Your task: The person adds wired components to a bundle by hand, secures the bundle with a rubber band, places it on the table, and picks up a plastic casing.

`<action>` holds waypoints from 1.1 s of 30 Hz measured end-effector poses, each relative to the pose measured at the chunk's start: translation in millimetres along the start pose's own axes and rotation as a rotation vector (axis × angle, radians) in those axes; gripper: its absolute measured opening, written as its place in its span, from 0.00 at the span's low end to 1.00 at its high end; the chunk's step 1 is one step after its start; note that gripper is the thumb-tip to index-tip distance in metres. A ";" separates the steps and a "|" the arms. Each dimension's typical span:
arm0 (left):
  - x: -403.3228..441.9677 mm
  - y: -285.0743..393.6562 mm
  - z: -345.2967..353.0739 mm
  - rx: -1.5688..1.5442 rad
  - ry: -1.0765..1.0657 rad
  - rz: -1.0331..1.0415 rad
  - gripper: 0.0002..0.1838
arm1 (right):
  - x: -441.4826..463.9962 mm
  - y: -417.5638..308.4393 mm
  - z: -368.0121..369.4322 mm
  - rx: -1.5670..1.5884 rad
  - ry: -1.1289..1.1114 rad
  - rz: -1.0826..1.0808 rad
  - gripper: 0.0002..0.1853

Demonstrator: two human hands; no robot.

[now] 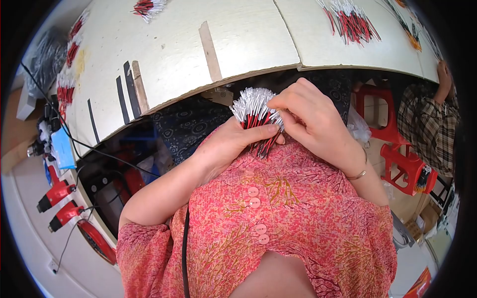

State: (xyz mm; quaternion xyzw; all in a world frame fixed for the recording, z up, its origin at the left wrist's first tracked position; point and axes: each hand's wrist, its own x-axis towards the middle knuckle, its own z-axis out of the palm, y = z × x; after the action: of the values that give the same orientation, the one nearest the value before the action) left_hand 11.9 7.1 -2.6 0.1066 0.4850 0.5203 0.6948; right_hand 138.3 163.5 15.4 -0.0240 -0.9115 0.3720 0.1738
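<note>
A thick bundle of short red and black wires with white tips (253, 107) is held in front of my chest, below the table's near edge. My left hand (231, 141) is wrapped round the bundle from the left, its thumb lying across the wires. At the bundle's right side is my right hand (310, 116), its fingers curled and pinched against the white tips. Whether single wires sit between those fingertips is hidden.
On the pale table (174, 49) lie more piles of red and black wires (353, 22). Red heat guns (57, 196) hang at the left beside a black cable. Red stools (377, 114) and another person in a plaid garment (427, 124) are at the right.
</note>
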 end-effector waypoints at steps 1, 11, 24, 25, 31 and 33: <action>0.5 -0.1 -0.1 0.002 0.000 0.003 0.10 | 0.6 0.2 0.0 -0.015 0.000 -0.009 0.09; 0.8 0.9 1.3 -0.009 0.026 -0.023 0.09 | -0.6 0.2 3.4 -0.022 0.061 0.022 0.07; 0.6 -0.5 -0.2 -0.013 0.021 -0.029 0.11 | -5.8 4.3 12.0 0.185 0.323 0.106 0.08; 0.4 -0.9 -0.3 -0.011 0.028 -0.038 0.11 | -7.1 3.8 12.1 0.348 0.335 0.246 0.08; 0.9 -1.8 -2.5 0.013 0.015 -0.040 0.11 | -0.6 12.6 -26.6 0.801 0.449 0.335 0.06; -0.3 -1.9 -3.2 -0.020 0.017 -0.060 0.10 | 5.4 13.4 -58.8 0.692 0.437 0.312 0.07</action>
State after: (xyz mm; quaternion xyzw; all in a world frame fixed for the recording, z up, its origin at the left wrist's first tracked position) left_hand 10.6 4.9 -5.3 0.0806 0.4889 0.5048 0.7069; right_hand 151.8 213.6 46.7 -0.1800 -0.6604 0.6634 0.3021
